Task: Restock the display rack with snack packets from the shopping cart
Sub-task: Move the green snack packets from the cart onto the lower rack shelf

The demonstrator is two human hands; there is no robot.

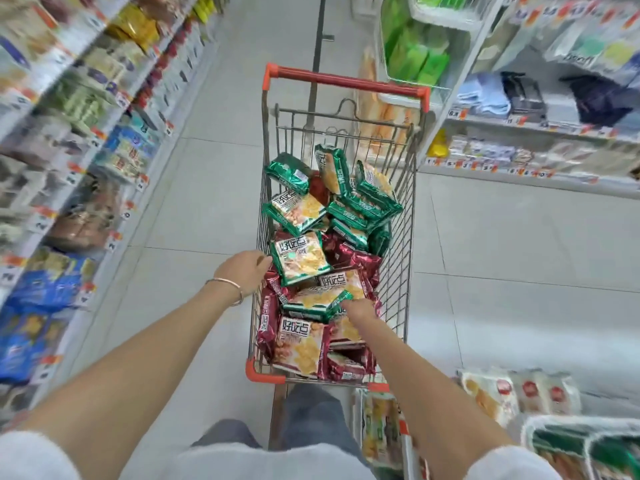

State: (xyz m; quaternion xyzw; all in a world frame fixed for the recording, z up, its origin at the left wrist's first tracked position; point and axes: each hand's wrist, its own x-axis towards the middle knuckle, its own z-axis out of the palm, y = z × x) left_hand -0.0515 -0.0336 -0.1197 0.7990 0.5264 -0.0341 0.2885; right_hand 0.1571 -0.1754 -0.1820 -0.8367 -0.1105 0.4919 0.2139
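A wire shopping cart (401,237) with a red handle stands in the aisle before me, filled with several green and dark red snack packets. My left hand (244,268), a bangle on its wrist, holds the left edge of a green packet (299,256) near the cart's left wall. My right hand (360,310) reaches into the cart and grips another green packet (313,303) lying on the red ones. A red packet (299,346) lies at the near end.
Stocked shelves (86,140) run along the left of the aisle. More shelving (540,129) with packaged goods stands on the right. A display rack (561,434) with snack packets sits at the lower right beside the cart. Tiled floor (194,188) stretches ahead.
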